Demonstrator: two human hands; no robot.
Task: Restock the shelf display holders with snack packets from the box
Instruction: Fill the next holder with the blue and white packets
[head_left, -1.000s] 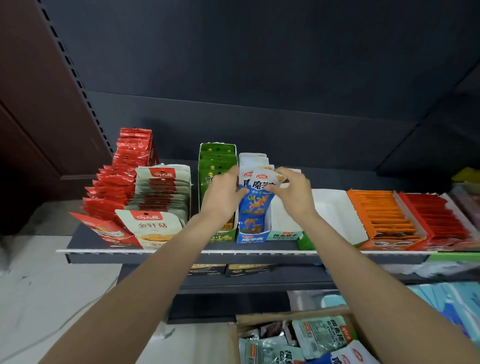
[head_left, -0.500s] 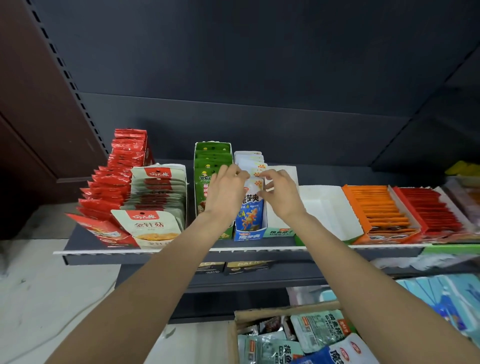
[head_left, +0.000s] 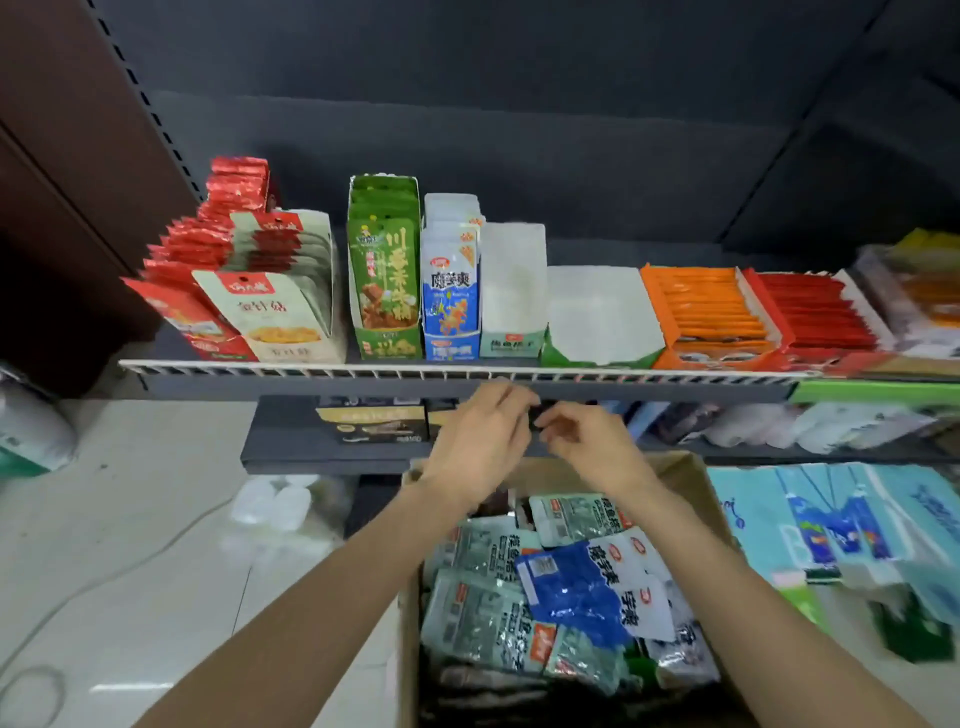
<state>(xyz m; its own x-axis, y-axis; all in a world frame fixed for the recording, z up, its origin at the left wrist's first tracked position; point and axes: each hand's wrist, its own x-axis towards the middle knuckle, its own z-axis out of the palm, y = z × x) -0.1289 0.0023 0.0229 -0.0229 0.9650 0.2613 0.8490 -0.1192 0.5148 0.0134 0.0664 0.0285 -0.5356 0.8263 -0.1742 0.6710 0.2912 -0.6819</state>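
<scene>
Step in hand, as judged: between placements, both hands empty, heading for the next packet. Left hand (head_left: 480, 441) and right hand (head_left: 592, 441) hang side by side just below the front rail of the grey metal shelf (head_left: 363, 387) and above the far rim of the open brown cardboard box (head_left: 691, 478). Forearms reach up from the bottom of the view, converging, palms down. Fingers (head_left: 506, 402) of the left hand loosely curled, holding nothing; right-hand fingers likewise relaxed and slightly bent, nothing pinched, though blur hides fine detail.

Box is full of loose packets: grey-green foil snack packets (head_left: 483, 618) and a blue-and-white snack packet (head_left: 587, 582) on top. On the shelf, the narrow blue-and-white display holder (head_left: 451, 301) is stocked; the white cardboard holder (head_left: 514, 291) just beside it looks empty, as does the wide white-lined green tray (head_left: 597, 317).

Next move calls for dropping a hand into the box, pinching a packet matching the empty holder, and lifting it upright.
</scene>
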